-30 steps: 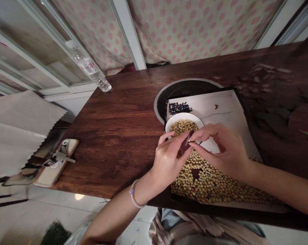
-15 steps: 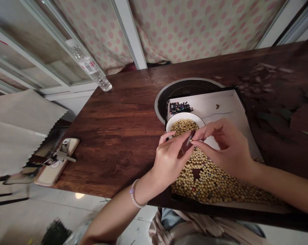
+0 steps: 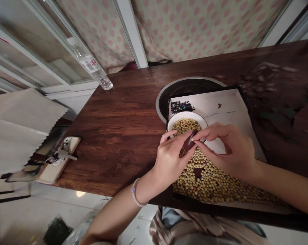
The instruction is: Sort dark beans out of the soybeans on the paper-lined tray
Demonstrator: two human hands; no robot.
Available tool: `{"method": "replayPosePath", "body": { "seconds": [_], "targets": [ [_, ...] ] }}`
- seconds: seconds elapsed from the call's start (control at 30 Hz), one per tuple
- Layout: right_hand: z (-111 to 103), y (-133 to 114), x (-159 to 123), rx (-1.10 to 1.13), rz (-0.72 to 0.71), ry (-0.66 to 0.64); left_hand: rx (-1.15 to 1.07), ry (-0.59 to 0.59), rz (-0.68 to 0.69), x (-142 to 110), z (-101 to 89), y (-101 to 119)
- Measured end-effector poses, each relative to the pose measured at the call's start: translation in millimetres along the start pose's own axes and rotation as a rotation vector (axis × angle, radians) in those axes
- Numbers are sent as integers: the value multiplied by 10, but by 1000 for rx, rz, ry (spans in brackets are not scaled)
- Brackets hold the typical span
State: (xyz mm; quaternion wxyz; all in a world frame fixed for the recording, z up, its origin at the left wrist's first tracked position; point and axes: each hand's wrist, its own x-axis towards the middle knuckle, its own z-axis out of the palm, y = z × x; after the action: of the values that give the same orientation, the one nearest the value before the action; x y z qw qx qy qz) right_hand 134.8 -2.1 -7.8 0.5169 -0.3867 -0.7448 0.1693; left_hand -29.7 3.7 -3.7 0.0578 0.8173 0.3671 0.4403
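Observation:
My left hand (image 3: pixel 170 158) and my right hand (image 3: pixel 226 149) meet over a heap of tan beans (image 3: pixel 212 182) spread on a pale sheet (image 3: pixel 226 105). Both pinch one small dark red-brown piece (image 3: pixel 190 143) between thumb and fingers, just in front of a white bowl (image 3: pixel 187 123) filled with the same tan beans. Another dark piece (image 3: pixel 197 173) lies on the heap below my hands. A small pile of dark beads (image 3: pixel 181 107) sits on the sheet behind the bowl.
The sheet lies on a dark wooden table (image 3: pixel 118 129) over a round metal-rimmed opening (image 3: pixel 189 86). A plastic bottle (image 3: pixel 91 64) leans at the far left corner. A phone with keys (image 3: pixel 58 163) lies off the left edge. Dark scraps (image 3: pixel 268 76) litter the far right.
Both hands have stayed together on the dark piece; they and the view shifted slightly right and up. Nothing was let go.

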Motion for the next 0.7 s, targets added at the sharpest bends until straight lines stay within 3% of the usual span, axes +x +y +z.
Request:
{"method": "replayPosePath", "body": {
  "seconds": [0.7],
  "targets": [
    [-12,-19,4,-79,-35,-14,1,-24,2,-14,12,-12]
  ]
}}
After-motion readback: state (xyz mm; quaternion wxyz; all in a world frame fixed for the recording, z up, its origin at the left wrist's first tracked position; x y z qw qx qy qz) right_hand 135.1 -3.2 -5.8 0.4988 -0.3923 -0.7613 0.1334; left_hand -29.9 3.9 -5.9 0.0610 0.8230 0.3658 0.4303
